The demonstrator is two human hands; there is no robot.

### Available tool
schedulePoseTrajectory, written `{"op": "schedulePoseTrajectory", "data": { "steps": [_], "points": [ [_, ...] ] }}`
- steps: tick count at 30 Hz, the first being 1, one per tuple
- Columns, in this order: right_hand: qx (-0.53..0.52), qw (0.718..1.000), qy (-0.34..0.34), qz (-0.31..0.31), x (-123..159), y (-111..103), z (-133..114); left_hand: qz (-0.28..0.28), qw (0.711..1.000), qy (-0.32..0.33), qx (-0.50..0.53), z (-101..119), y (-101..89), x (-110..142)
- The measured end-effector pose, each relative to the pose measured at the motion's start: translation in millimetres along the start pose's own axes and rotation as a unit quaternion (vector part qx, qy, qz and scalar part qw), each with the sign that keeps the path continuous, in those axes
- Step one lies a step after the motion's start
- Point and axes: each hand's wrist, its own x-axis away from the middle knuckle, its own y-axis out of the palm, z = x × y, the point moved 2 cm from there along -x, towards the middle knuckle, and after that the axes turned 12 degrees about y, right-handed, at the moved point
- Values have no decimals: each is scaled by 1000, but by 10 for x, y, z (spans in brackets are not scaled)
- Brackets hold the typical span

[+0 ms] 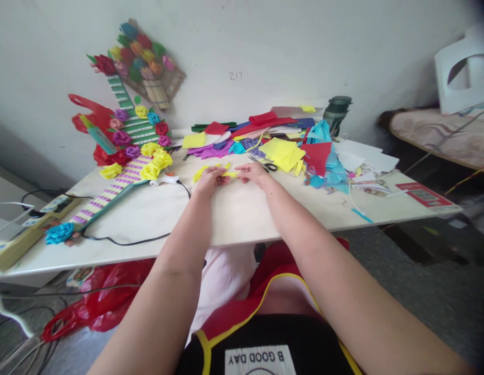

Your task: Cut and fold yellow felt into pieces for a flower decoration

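Observation:
Over the middle of the white table, my left hand (213, 179) and my right hand (251, 173) face each other. A small strip of yellow crepe paper (231, 174) stretches between them, pinched by the fingers of both. More yellow paper pieces (200, 172) lie just behind my left hand. Black-handled scissors (269, 166) rest on the table beside my right hand, their blades partly hidden behind it. To the left of my hands is a white glue gun (164, 179) with a black cord.
Coloured paper, including yellow sheets (283, 153) and a red piece (317, 157), is heaped along the back. A flower-decorated guitar shape (123, 174) lies at left, near a power strip (42, 224). A dark bottle (336, 115) stands at back right; a red bag (109, 297) is below.

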Motion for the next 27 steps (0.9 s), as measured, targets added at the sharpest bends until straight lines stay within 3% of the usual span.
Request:
{"op": "schedulePoseTrajectory", "data": {
  "steps": [10,20,27],
  "points": [
    [1,1000,12,16,-11,24,-10,0,1000,0,-25,75,55,61],
    [4,1000,2,5,-4,15,2,-51,997,19,-51,12,48,28],
    [48,999,-3,24,30,81,-42,-29,996,24,-81,3,90,40]
  ]
}}
